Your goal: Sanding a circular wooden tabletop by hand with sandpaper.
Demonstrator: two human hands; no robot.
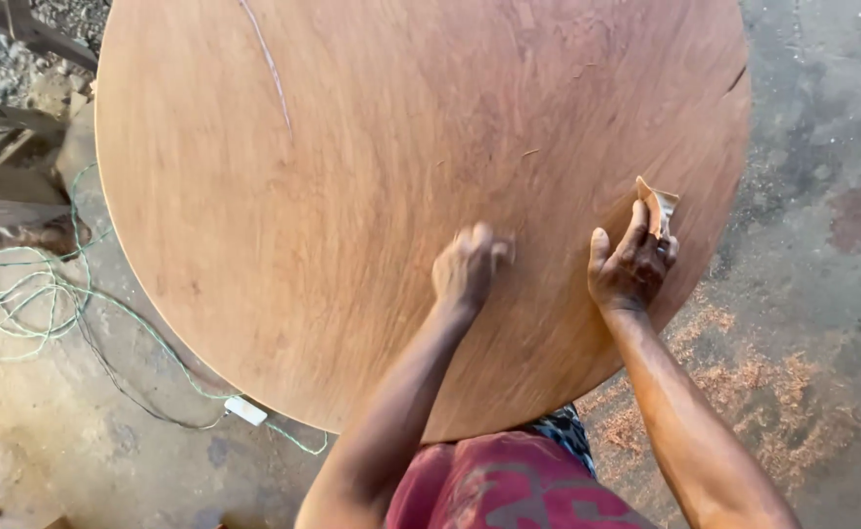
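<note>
A large round wooden tabletop [352,176] of reddish-brown grain fills most of the view. My left hand [468,266] rests on its surface near the front, fingers curled and slightly blurred; I cannot tell if it holds anything. My right hand [631,264] is on the tabletop to the right, pinching a folded piece of sandpaper [658,208] that sticks up between its fingers. A pale scratch line [272,69] runs down the far part of the top.
Concrete floor surrounds the tabletop, with wood shavings [744,382] at the right. A green cord and dark cable [48,304] loop at the left, ending at a small white plug [245,410]. Wooden pieces and gravel [9,59] lie at the upper left.
</note>
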